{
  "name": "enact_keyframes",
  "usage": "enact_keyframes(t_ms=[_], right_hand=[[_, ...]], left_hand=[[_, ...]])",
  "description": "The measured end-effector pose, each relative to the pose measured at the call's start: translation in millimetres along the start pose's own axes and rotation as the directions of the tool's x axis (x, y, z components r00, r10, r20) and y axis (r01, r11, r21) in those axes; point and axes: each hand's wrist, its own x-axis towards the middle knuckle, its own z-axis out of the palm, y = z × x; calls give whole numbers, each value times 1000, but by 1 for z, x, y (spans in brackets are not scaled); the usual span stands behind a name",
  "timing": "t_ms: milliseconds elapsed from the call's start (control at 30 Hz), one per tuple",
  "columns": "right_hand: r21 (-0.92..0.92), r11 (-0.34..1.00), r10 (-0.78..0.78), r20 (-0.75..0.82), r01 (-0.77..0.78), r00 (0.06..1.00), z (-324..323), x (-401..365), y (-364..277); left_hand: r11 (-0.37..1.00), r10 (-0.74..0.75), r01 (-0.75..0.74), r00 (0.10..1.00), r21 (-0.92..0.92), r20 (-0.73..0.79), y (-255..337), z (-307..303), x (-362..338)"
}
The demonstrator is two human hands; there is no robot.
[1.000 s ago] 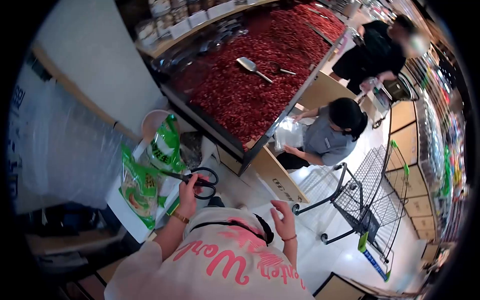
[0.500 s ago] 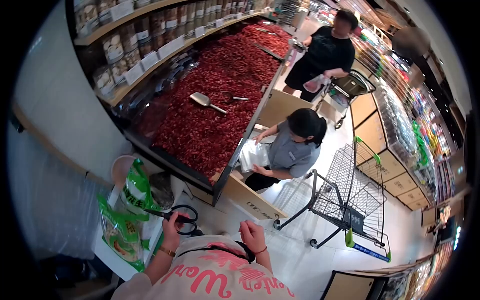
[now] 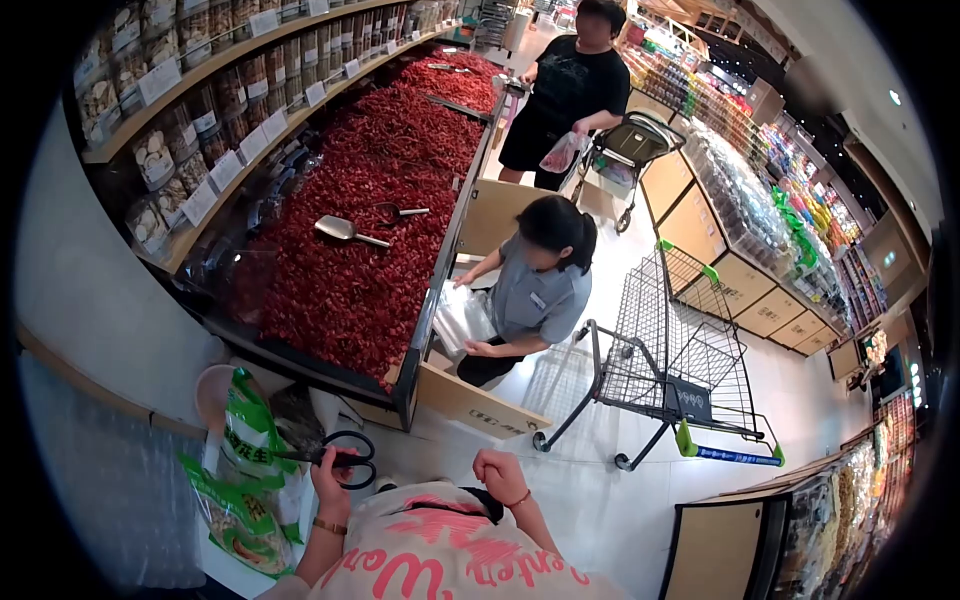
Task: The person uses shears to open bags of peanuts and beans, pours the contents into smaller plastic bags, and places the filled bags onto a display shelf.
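My left hand (image 3: 333,487) is closed on black-handled scissors (image 3: 347,460), gripping them near the pivot with the handle loops pointing right. Their blades point left and overlap a green and clear plastic bag (image 3: 250,432) in this view. Another green bag (image 3: 238,530) with pale contents lies just below it, nearer me. Both bags rest on a white surface at my left. In front of my shirt, my right hand (image 3: 500,476) is curled into a fist, and nothing shows in it.
A long bin of dried red chillies (image 3: 330,290) holds a metal scoop (image 3: 350,232). Beside it a person in grey (image 3: 545,290) crouches at an open drawer (image 3: 480,405), handling clear plastic bags. A shopping cart (image 3: 665,370) stands at right. Another person in black (image 3: 575,85) stands farther back.
My view has turned right, so the bin, people and cart appear farther left. The scissors stay in my left hand over the bag, and my right hand remains a fist.
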Motion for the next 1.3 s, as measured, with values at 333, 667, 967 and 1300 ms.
enact_keyframes(t_ms=[333,667,967,1300], right_hand=[[179,965,193,22,-193,981,5,-16,1],[265,929,273,-19,-259,962,-8,-19,9],[226,934,273,49,-277,961,0,-12,7],[183,914,373,-26,-363,927,-6,-24,8]], left_hand=[[953,287,-246,917,174,-278,28,-33,11],[945,323,-281,748,164,-580,28,-82,0],[928,361,-347,741,136,-566,52,-127,54],[482,587,-28,752,876,-300,94,-219,134]])
